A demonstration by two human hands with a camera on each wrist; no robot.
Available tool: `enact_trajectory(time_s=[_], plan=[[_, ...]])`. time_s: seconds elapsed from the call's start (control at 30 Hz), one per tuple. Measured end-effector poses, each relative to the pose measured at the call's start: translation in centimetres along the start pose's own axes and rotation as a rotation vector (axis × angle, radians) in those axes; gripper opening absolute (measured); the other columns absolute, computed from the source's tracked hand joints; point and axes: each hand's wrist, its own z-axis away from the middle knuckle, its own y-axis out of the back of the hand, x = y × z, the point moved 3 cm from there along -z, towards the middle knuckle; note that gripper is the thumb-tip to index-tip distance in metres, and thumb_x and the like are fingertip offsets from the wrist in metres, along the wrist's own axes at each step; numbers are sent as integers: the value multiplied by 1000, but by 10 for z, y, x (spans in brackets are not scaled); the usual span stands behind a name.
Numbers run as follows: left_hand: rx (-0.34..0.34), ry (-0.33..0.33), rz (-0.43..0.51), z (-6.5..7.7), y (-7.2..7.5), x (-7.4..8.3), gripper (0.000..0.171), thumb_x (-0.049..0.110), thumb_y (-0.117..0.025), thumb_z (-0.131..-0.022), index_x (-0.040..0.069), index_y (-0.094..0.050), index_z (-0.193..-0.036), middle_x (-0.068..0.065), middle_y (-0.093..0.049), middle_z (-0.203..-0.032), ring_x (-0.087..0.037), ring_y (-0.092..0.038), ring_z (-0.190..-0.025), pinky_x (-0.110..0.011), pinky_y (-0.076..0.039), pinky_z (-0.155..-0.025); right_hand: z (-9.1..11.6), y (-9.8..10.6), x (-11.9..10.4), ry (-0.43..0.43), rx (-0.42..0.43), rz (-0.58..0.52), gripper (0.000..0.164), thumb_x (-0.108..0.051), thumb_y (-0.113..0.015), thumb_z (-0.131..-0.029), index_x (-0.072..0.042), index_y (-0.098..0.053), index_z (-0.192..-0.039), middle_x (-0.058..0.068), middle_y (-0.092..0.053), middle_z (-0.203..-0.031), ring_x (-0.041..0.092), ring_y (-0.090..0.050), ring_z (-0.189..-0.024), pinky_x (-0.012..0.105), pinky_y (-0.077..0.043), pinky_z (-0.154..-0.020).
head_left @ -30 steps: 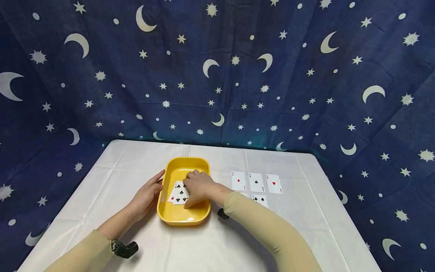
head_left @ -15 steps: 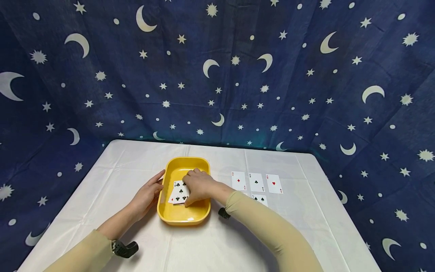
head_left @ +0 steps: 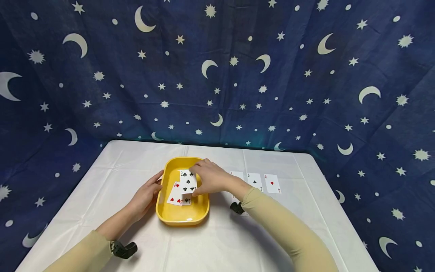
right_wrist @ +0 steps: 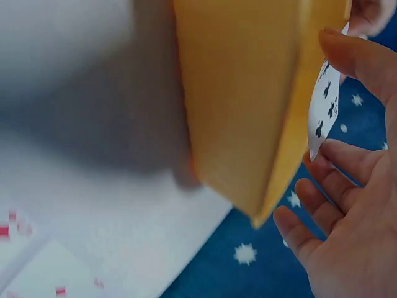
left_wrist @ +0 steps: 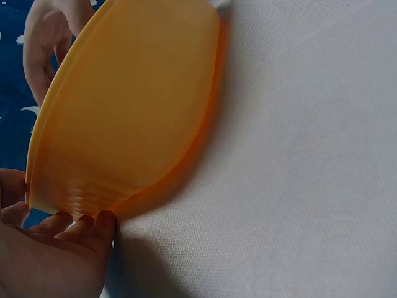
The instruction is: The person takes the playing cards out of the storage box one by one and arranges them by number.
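Observation:
My right hand (head_left: 212, 176) pinches a five of clubs playing card (head_left: 188, 183) between thumb and fingertips, over the yellow tray (head_left: 181, 222). The right wrist view shows the same card (right_wrist: 324, 112) bowed, with the other fingers spread loosely below. On the tray floor lie a red heart card (head_left: 174, 197) and a black-suited card (head_left: 186, 200), overlapping and partly under the held one. My left hand (head_left: 147, 198) rests against the tray's left side. In the left wrist view its fingertips touch the outer wall (left_wrist: 130, 93).
Right of the tray, a row of aces lies face up on the white tablecloth (head_left: 200, 249): a partly covered one (head_left: 236, 174), clubs (head_left: 255, 181) and hearts (head_left: 272, 184). My right forearm hides cards nearer me. A starry curtain (head_left: 217, 94) hangs behind the table.
My right hand has lifted the five of clubs off the cards in the tray and moved it up and to the right, uncovering the heart card. My left hand stays at the tray.

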Motion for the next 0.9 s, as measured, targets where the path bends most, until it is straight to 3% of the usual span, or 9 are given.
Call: enact_trajectory(time_s=[0.43, 0.63, 0.9], plan=[[-7, 1, -17, 1, 0, 0, 66, 12, -39, -106, 23, -15, -166, -18, -24, -166, -34, -40, -143, -45, -37, -114, 62, 36, 56, -93, 115, -78, 86, -49, -83, -73, -18, -54, -147, 1, -50, -147, 20, -37, -138, 42, -33, -115], [3, 10, -35, 0, 1, -1, 66, 13, -40, -105, 24, -16, -166, -16, -25, -167, -32, -41, -142, -40, -41, -111, 94, 36, 80, -139, 119, -116, 87, -43, -87, -74, -19, -51, -150, 2, -46, -150, 22, -34, -140, 45, -36, -114], [4, 15, -36, 0, 1, -1, 67, 13, -41, -105, 26, -16, -166, -15, -23, -168, -34, -40, -143, -47, -34, -116, 139, 32, 109, -229, 130, -159, 91, -38, -91, -72, -18, -50, -151, 3, -45, -150, 24, -35, -139, 50, -38, -111]])
